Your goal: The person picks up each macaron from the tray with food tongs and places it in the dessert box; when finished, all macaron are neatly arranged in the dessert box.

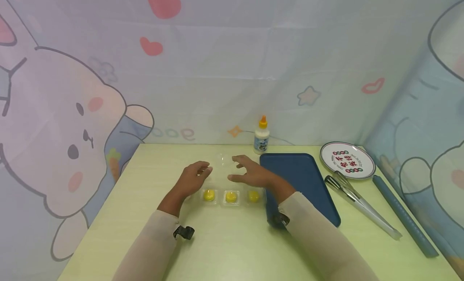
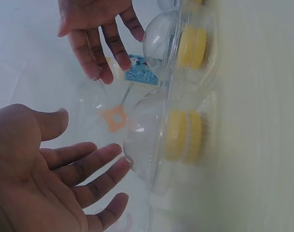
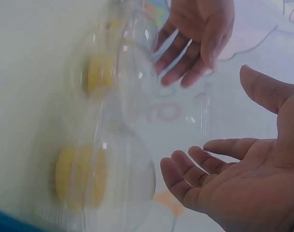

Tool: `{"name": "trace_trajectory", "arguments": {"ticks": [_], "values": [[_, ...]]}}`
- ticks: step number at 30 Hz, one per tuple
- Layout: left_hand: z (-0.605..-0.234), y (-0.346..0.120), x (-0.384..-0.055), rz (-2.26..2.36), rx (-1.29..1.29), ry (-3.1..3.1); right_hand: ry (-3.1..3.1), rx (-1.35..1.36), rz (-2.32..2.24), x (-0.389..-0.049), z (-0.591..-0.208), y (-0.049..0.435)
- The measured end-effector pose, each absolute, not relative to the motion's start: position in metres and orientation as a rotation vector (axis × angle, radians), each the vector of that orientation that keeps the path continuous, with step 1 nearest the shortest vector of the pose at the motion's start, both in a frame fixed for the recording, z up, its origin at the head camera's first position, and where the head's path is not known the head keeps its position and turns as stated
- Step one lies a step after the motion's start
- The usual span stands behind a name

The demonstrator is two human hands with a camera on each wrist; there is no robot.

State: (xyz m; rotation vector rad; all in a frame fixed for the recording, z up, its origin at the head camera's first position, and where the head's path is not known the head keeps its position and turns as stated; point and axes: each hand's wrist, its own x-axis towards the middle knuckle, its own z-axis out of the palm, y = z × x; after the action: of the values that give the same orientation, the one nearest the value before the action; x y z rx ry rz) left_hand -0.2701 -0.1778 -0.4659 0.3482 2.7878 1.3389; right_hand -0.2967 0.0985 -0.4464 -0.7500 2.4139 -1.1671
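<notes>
Three clear plastic boxes stand in a row, each holding a yellow macaron: the left macaron [image 1: 209, 195], the middle macaron [image 1: 230, 197] and the right macaron [image 1: 253, 196]. Clear domed lids [image 2: 146, 135] top the boxes in the wrist views. My left hand [image 1: 191, 179] is just behind the left box, fingers spread and loosely bent, holding nothing. Facing it, my right hand [image 1: 253, 174] is behind the right box with its fingers apart, also holding nothing. Another clear domed piece [image 1: 223, 159] lies between and beyond the hands; whether right fingertips touch it I cannot tell.
A dark blue tray [image 1: 301, 172] lies under and beside the right forearm. Behind it stands a white bottle [image 1: 261, 138] with an orange tip. At the right are a plate [image 1: 348, 160], metal tongs [image 1: 362, 204] and a long blue-grey bar [image 1: 404, 216]. A printed cloth [image 1: 224, 71] hangs behind.
</notes>
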Motion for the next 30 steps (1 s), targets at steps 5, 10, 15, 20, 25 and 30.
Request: {"name": "trace_trajectory", "arguments": {"ticks": [5,10,15,20,25,30], "values": [[-0.466,-0.179,-0.271,1.441,0.368,2.741,2.404,-0.830,-1.147,-0.285,-0.447,0.089],[-0.464,-0.181,-0.270,1.514,0.329,2.725,2.428,-0.865,-1.139,-0.277,-0.448,0.082],[-0.463,-0.184,-0.270,1.520,0.297,2.723,2.522,-0.875,-1.182,-0.275,-0.450,0.077],[-0.463,-0.187,-0.270,1.548,0.308,2.693,2.665,-0.851,-1.250,-0.278,-0.451,0.069],[-0.465,-0.191,-0.269,1.533,0.359,2.677,2.669,-0.790,-1.356,-0.280,-0.450,0.063],[-0.465,-0.197,-0.268,1.457,0.412,2.694,2.628,-0.803,-1.360,-0.281,-0.453,0.060]]}}
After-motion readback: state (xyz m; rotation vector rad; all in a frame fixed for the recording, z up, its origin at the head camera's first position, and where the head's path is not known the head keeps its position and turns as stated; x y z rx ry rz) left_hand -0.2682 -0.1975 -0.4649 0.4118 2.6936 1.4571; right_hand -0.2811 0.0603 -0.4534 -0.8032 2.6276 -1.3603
